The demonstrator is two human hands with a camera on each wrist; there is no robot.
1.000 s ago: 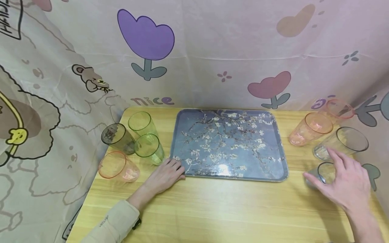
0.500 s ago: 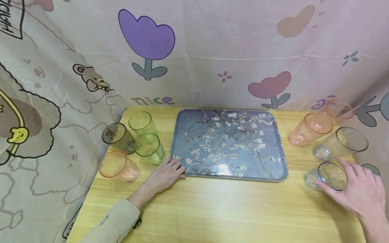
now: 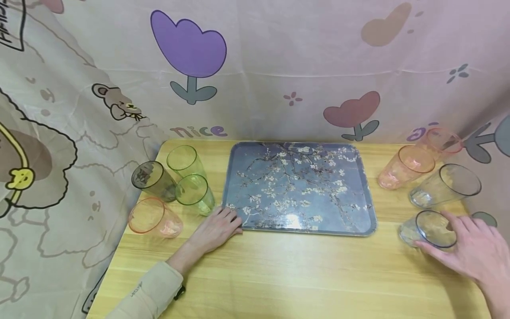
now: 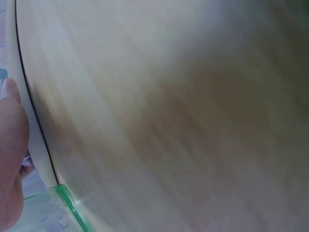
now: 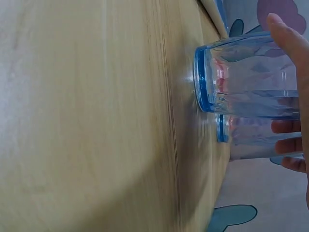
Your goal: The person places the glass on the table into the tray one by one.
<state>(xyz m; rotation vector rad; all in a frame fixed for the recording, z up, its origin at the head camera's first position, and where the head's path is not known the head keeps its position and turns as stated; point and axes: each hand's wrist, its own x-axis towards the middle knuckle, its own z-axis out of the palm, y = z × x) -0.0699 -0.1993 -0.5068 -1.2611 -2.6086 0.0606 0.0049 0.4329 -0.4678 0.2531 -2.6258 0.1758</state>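
Observation:
In the head view my right hand grips a clear bluish drinking glass at the table's right side, thumb on the near side and fingers behind. The right wrist view shows this glass between thumb and fingers, its blue base at or close to the tabletop. My left hand rests with relaxed fingers on the near-left corner of a blue-grey tray with a blossom pattern. A green glass stands just behind the left hand. The left wrist view catches only part of that hand.
At left stand another green glass, a dark grey glass and an orange-pink glass. Two pinkish glasses and a second clear glass stand at the back right. A patterned curtain borders the wooden table.
My right hand has shifted right and slightly toward me, from over the near clear glass to around its side. The glass stays about where it was. The left hand and tray have not moved.

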